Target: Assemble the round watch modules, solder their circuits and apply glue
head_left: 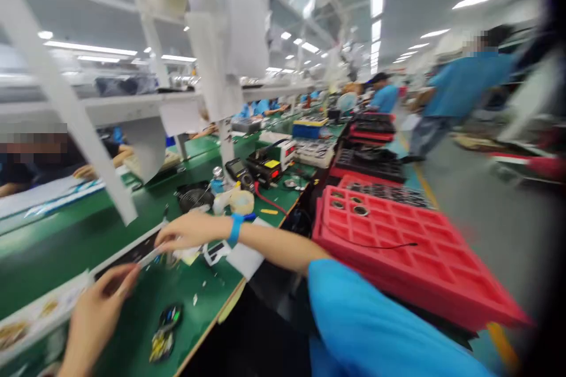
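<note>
My left hand (95, 312) is closed, thumb and fingertips pinched at the near end of a thin pale strip (149, 257). At the strip's far end the fingers of my right hand (192, 231) are also closed on it; this wrist wears a blue band (235, 228). Blur hides what kind of strip it is. Below my hands, on the green bench mat (212, 306), lies a small dark device with a yellow part (165, 333). Just beyond my right hand are white-framed pieces (216, 252) and a white sheet (248, 259).
A roll of tape (242, 202), a black fan (194, 195), a multimeter (240, 174) and a black unit with red digits (267, 169) stand farther back. Red compartment trays (398, 235) are stacked at right. A white tray (44, 312) lies left. Co-workers in blue (469, 85) are beyond.
</note>
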`<state>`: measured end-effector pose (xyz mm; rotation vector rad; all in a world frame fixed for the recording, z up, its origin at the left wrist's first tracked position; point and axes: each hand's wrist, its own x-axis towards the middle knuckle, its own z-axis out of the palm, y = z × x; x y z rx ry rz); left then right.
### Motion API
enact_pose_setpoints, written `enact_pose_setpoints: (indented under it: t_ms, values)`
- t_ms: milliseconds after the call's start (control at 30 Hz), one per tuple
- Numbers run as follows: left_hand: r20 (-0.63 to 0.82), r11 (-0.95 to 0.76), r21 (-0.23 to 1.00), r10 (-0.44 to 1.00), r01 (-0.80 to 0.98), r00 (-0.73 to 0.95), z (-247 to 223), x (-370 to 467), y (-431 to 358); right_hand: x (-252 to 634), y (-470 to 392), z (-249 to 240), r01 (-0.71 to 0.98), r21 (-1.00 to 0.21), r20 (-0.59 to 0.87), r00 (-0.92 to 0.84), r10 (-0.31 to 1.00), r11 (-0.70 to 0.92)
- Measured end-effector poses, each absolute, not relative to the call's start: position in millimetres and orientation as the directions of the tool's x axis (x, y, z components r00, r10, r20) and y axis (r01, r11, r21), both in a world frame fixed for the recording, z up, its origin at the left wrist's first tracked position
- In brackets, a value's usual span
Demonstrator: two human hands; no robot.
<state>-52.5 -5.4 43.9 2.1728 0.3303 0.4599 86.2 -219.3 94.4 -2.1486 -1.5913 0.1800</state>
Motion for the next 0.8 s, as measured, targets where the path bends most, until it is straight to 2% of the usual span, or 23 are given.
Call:
enact_pose_setpoints:
  t_ms: [100, 167, 233, 300, 367, 433, 500, 600, 700, 800]
  values:
    - [0.065, -0.283, 0.957, 0.437, 0.068, 0.897, 39, -52, -3, 75, -256, 97, 0.916, -0.289, 0.185, 0.337, 0.923, -0.277]
    - [-0.022, -0.091, 0.993, 0.431, 0.068, 0.902, 36, -48, 0, 70, -280, 89, 0.927, -0.225, 0.186, 0.344, 0.920, -0.301]
    - [-0.055, -0.006, 0.998, 0.419, 0.063, 0.906, 33, -47, 2, 62, -298, 77, 0.936, -0.200, 0.162, 0.322, 0.933, -0.289]
    - [-0.063, 0.040, 0.998, 0.397, 0.052, 0.916, 31, -49, 2, 54, -309, 61, 0.961, -0.112, 0.161, 0.270, 0.949, -0.254]
    - [-0.067, 0.073, 0.996, 0.369, 0.043, 0.927, 30, -51, 1, 47, -310, 45, 0.986, -0.006, 0.189, 0.162, 0.968, -0.164]
    - [-0.072, 0.090, 0.995, 0.346, 0.044, 0.935, 29, -52, 0, 46, -306, 33, 0.997, 0.049, 0.222, 0.047, 0.974, -0.060]
    - [-0.080, 0.098, 0.994, 0.328, 0.051, 0.941, 28, -52, 0, 48, -301, 24, 0.999, 0.044, 0.260, -0.011, 0.965, -0.001]
    - [-0.091, 0.106, 0.993, 0.306, 0.061, 0.948, 27, -51, 0, 54, -298, 19, 1.000, -0.004, 0.336, 0.019, 0.942, -0.019]
    - [-0.097, 0.108, 0.992, 0.292, 0.068, 0.951, 27, -51, -1, 51, -303, 18, 0.987, -0.102, 0.490, 0.159, 0.857, -0.125]
    - [-0.110, 0.106, 0.991, 0.270, 0.084, 0.957, 27, -52, -5, 36, -309, 17, 0.929, -0.254, 0.651, 0.369, 0.663, -0.268]
